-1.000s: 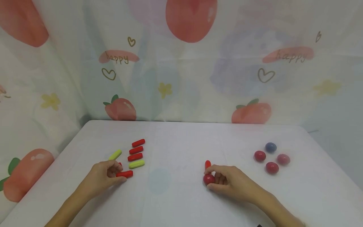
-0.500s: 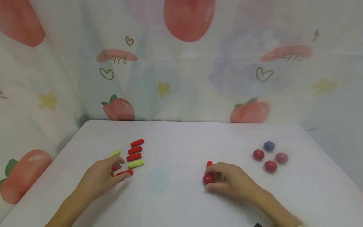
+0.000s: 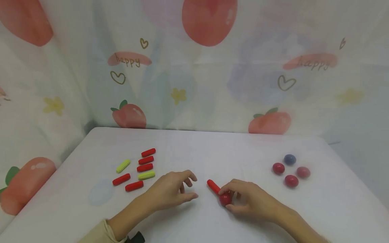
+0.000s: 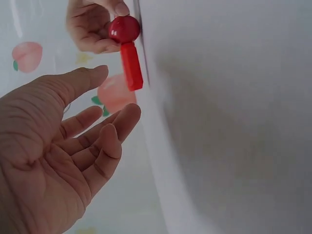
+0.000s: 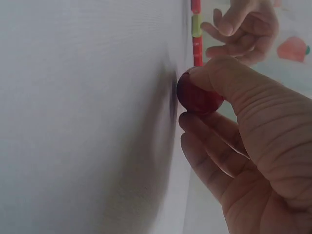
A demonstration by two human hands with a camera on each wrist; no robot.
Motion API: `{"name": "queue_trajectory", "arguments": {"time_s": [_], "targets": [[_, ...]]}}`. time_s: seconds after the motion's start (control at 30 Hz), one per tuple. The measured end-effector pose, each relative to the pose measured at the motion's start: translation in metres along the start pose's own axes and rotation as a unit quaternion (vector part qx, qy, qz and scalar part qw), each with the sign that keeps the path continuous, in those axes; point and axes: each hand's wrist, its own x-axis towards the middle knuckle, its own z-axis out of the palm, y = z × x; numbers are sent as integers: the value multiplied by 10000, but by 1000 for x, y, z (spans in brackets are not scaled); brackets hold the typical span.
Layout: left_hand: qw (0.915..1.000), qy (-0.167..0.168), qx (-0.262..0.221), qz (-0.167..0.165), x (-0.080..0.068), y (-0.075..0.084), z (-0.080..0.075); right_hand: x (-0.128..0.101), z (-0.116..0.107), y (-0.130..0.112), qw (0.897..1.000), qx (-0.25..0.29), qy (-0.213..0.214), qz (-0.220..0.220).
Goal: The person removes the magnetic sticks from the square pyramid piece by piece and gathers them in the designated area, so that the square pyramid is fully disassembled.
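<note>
My right hand (image 3: 253, 199) pinches a glossy dark red ball (image 3: 225, 199) between thumb and fingers, low over the white table. A bright red stick (image 3: 213, 187) extends from the ball toward the left; in the left wrist view the stick (image 4: 131, 67) meets the ball (image 4: 124, 29) end-on. My left hand (image 3: 170, 190) is left of that stick, fingers loosely bent and apart, holding nothing. Its fingertips come close to the stick's free end. From the right wrist view, the ball (image 5: 197, 93) hides most of the stick.
On the left lie several loose sticks, among them a red stick (image 3: 134, 186) and a yellow-green stick (image 3: 146, 175). A blue ball (image 3: 290, 159) and several red balls, one a red ball (image 3: 291, 181), rest at the right. A patterned cloth (image 3: 206, 84) hangs behind the table.
My left hand has left the red stick among the others and moved right, toward the right hand. The stick on the held ball has swung to point left.
</note>
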Motion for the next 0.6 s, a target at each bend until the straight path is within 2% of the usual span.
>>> {"name": "queue_trajectory", "arguments": {"time_s": [0.17, 0.37, 0.47, 0.6], "targets": [[9994, -165, 1, 316, 19, 5, 17, -3, -1, 2, 9987, 150, -179, -445], [9981, -388, -31, 488, 29, 10, 26, -1, 0, 2, 9950, 270, -196, -943], [9983, -351, -45, 455, 29, 10, 27, -1, 2, 2, 9956, 309, -149, -877], [9986, -374, -202, 322, 28, 9, 27, -1, 4, 1, 9985, 301, -27, -464]]}}
